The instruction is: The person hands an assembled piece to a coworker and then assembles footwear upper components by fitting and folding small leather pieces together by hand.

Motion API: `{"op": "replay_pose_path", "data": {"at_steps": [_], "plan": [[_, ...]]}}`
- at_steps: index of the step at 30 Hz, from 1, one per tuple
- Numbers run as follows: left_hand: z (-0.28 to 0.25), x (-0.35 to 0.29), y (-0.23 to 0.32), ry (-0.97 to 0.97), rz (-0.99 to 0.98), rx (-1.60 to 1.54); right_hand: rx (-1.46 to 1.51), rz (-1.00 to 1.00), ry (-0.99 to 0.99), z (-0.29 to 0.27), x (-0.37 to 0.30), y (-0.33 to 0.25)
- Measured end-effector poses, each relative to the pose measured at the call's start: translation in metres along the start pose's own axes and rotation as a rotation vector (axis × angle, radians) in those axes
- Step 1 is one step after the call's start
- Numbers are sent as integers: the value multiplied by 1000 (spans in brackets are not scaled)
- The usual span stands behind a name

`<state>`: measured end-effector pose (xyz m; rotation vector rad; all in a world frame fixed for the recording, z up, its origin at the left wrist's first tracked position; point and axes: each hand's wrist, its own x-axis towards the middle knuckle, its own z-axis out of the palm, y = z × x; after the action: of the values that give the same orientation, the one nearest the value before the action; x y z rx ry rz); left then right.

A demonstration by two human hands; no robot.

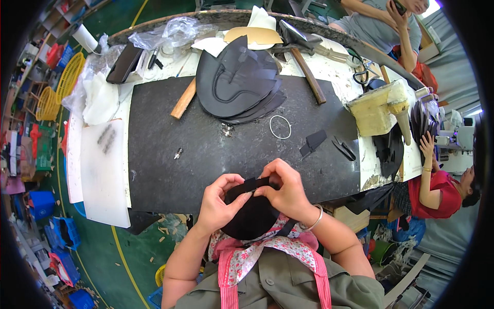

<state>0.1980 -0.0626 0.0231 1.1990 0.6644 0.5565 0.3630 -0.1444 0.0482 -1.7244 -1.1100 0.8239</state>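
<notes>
My left hand [222,204] and my right hand [286,189] pinch the upper edge of a black leather-like piece [251,218] between thumbs and fingers. A narrow black strip along that edge curves up between the two hands. The piece's lower part hangs against my floral apron, at the near edge of a black work mat [175,154]. Beyond my hands on the mat lie a thin white loop [280,127], a small dark scrap [314,142] and black tweezers [343,149]. A fanned stack of black cut pieces [229,77] rests farther back.
Wooden handles [183,99] [309,77] flank the stack. At right stand scissors [361,76] and a yellowed, glue-crusted container [378,109]. A white board [105,177] lies left, below a dark case [123,64]. Two people are nearby: one with a phone [400,7], one in a red top [437,198].
</notes>
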Motion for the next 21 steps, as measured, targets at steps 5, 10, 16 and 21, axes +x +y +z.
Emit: {"op": "replay_pose_path", "data": {"at_steps": [5, 10, 16, 21], "plan": [[-1, 33, 16, 30, 34, 558, -474, -203, 200, -67, 32, 25], [-8, 86, 17, 244, 561, 1166, -833, -165, 237, -112, 39, 62], [-26, 145, 23, 208, 669, 1385, -835, -105, 168, -114, 42, 54], [-30, 142, 43, 199, 822, 994, -223, -88, 424, -119, 42, 61]]}}
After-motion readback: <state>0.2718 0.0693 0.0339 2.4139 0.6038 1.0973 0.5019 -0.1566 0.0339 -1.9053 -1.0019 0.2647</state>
